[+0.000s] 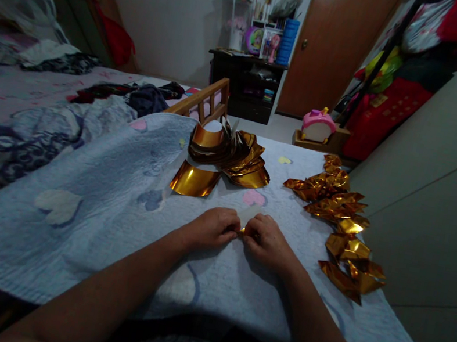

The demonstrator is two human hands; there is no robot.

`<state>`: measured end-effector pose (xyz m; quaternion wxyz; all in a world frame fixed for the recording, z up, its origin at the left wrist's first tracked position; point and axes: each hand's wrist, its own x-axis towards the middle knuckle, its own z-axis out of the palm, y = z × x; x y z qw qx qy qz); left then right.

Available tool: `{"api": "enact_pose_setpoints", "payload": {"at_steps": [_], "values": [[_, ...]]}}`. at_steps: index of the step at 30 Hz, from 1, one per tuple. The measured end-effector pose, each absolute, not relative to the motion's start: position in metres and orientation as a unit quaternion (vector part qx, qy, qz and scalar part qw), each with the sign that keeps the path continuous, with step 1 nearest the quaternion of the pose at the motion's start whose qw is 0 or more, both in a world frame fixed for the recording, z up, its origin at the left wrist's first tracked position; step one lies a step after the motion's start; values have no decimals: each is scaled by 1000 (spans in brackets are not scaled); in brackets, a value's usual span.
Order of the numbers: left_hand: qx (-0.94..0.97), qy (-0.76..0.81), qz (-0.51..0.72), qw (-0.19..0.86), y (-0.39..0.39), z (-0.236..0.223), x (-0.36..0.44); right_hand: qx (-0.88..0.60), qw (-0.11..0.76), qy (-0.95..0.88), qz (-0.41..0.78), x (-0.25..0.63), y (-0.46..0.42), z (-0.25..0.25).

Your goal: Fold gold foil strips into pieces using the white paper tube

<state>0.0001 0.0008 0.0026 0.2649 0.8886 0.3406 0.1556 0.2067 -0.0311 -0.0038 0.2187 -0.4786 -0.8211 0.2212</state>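
While left hand (215,228) and right hand (267,240) are pinching gold paper (242,231) mid-way across the blanket (108,226), apparently steadying it, loose sheets (236,163) are lying at the blanket's far side, folded pieces (335,204) along its right.

No lettering or numbers can be read here.

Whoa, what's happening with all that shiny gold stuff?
A person's left hand and right hand are pinching a piece of gold foil paper between them, over a blue quilt. Gold sheets are piled beyond the hands, and folded gold pieces lie to the right.
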Motion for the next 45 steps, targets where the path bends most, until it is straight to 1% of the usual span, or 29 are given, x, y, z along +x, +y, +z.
{"api": "enact_pose_setpoints", "payload": {"at_steps": [18, 28, 32, 41, 45], "values": [[868, 348, 159, 315, 3, 4, -3, -474, 212, -826, 220, 207, -29, -8], [877, 346, 167, 288, 4, -2, -2, -490, 230, -806, 240, 207, -31, -5], [875, 339, 167, 301, 4, -3, -3, -473, 233, -809, 259, 208, -32, -1], [874, 332, 166, 314, 3, 1, -1, -476, 215, -811, 262, 207, -32, 2], [873, 332, 157, 321, 2, 3, -1, -467, 225, -814, 261, 207, -31, 1]]}}
